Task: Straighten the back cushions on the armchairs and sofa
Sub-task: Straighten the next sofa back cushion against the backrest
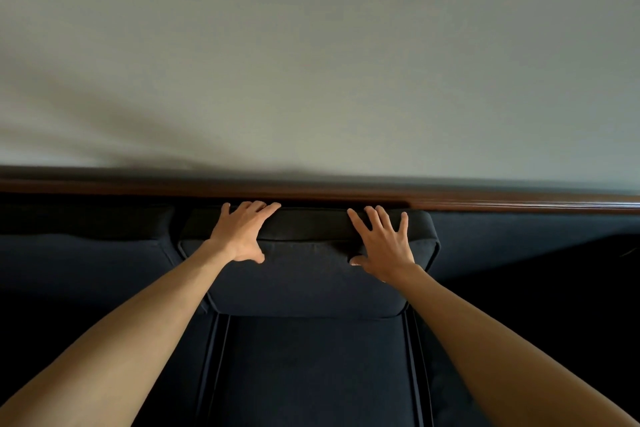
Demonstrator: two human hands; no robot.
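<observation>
- Right, landmark is the middle back cushion (308,274); everything below is placed against it.
- Nearest: dark seat cushion (311,371) directly below its bottom edge, piped seams running away either side.
- Back cushion stands against the sofa back, centred between the neighbouring back cushion (86,253) on its left and dark upholstery on its right. Long axis runs left-right, parallel to the rail; face points out at the camera and leans back, top edge furthest.
- Left hand (242,236) lies on its top-left edge, fingers loosely spread over the top, thumb down on the front face.
- Right hand (384,246) lies on its top-right edge, fingers splayed wide, thumb on the front face. Neither hand clamps the fabric.
- Beyond its top edge: wooden rail (485,206), then the plain wall (311,62).
- Risk: uneven push from the two hands would likely skew it, one corner riding higher.
- Risk: shoving too hard could wedge the top under the rail or buckle the face.
- Risk: flat palms may slip on the fabric, leaving it proud of its neighbour.
</observation>
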